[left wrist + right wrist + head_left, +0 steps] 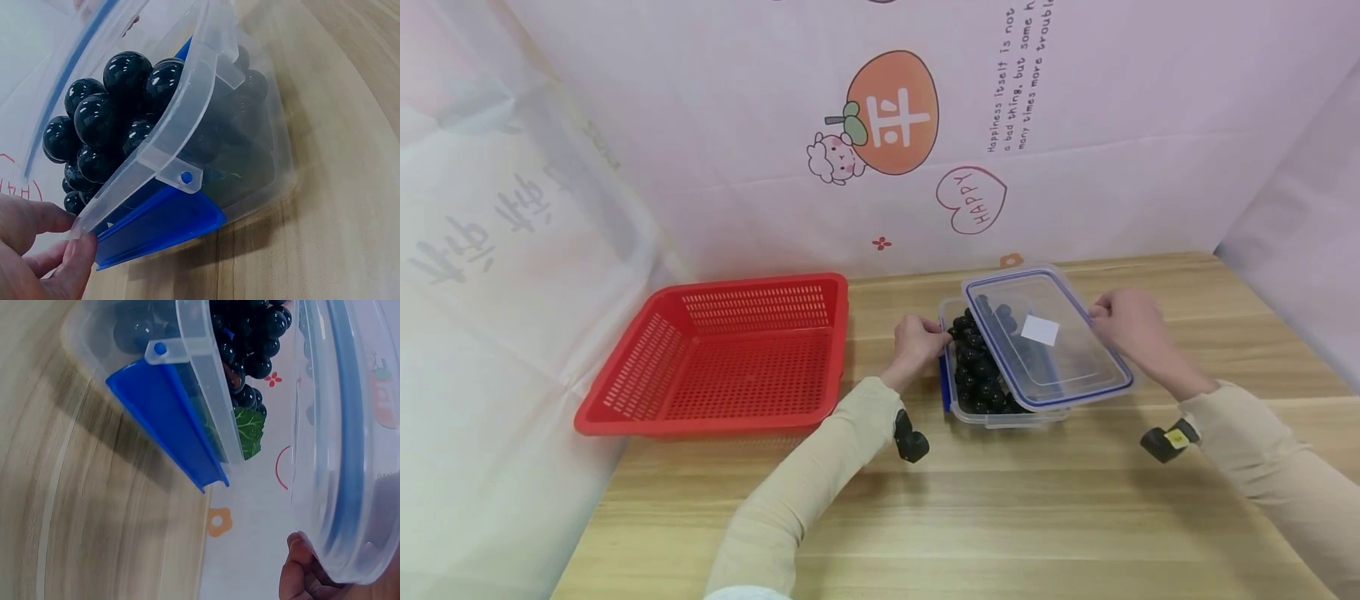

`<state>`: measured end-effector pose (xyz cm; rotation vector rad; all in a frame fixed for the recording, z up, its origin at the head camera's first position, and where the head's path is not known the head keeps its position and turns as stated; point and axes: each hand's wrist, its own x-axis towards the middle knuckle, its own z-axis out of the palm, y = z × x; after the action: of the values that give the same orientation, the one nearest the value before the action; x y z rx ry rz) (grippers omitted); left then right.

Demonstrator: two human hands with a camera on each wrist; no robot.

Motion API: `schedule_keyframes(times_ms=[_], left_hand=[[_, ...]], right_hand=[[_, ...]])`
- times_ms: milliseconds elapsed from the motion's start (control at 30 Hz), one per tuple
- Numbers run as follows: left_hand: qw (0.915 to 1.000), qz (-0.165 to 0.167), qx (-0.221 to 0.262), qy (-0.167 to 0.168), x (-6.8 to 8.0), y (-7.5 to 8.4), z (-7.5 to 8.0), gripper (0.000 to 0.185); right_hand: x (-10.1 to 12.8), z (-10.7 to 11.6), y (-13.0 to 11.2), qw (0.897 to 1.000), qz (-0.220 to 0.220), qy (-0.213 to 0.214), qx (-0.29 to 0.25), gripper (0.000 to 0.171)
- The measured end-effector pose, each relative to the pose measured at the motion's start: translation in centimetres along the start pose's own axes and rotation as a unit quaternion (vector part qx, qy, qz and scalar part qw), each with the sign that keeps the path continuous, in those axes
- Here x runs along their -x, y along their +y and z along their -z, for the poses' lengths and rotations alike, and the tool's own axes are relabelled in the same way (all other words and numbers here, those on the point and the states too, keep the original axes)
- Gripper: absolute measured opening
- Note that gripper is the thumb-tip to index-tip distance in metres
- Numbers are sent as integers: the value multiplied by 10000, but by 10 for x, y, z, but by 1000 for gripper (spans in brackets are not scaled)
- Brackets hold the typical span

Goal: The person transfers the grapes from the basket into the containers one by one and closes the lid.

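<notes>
A clear plastic container point(1000, 421) holds black grapes point(976, 375). My left hand point(917, 343) pinches the container's left rim between thumb and fingers, just above a blue side latch point(165, 225) that hangs down. With my right hand point(1131, 327) I grip the right edge of the clear lid point(1075, 367). The lid has a blue seal and a white label point(1040, 330). It sits tilted over the container's right part, leaving the left part uncovered. Among the grapes a green leaf point(250, 432) shows in the right wrist view, near another lowered blue latch point(164, 419).
A red plastic basket point(741, 375) with slotted sides stands to the left on the wooden table point(985, 517). Behind the table hangs a pale printed cloth point(737, 167), with further cloth on both sides.
</notes>
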<state>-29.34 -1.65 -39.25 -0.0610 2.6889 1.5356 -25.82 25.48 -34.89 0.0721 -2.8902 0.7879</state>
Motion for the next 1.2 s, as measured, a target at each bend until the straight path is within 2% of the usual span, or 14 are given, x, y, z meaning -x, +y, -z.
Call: schedule_keyframes(times_ms=[100,167,233,300,400,567,600,767,867,933,1000,1200], left_hand=[[9978,-589,-224,221,2,-1,-1,15],[9894,-1265,-508,494,4,-1,-1,17],[9736,-1983,-827,772,7,0,-1,19],[9543,-2597,-1071,1020,11,1,-1,22],[9300,-3201,-1342,1213,15,1,-2,23],[8979,-3753,-1818,1411,21,-3,-3,21],[8894,-3878,-1926,1470,22,-4,-3,21],[8361,-4596,-2312,1903,26,-6,-4,21],[8115,-4939,-2332,2078,26,-8,-3,20],[8005,-5109,-2304,2121,25,-10,-3,20],[7937,-5238,-2252,2121,24,-10,-2,20],[7842,-5483,-1997,2111,23,-6,4,20]], right_hand=[[-1,-2,-3,10000,75,40,22,23],[-2,-2,-5,9999,152,63,45,24],[-3,-3,-7,9998,202,80,37,24],[-3,-3,-9,9997,224,92,25,25],[-4,-5,-13,9998,180,57,-4,26],[-4,-8,-18,9999,136,-28,-61,27],[-4,-9,-19,9999,131,-30,-90,27],[-3,-10,-23,9998,118,-17,-145,27],[-4,-11,-24,9999,96,-28,-142,28],[-3,-10,-24,9998,96,-3,-154,28],[-3,-9,-23,9997,128,54,-188,28],[0,-1,-18,9982,242,129,-527,33]])
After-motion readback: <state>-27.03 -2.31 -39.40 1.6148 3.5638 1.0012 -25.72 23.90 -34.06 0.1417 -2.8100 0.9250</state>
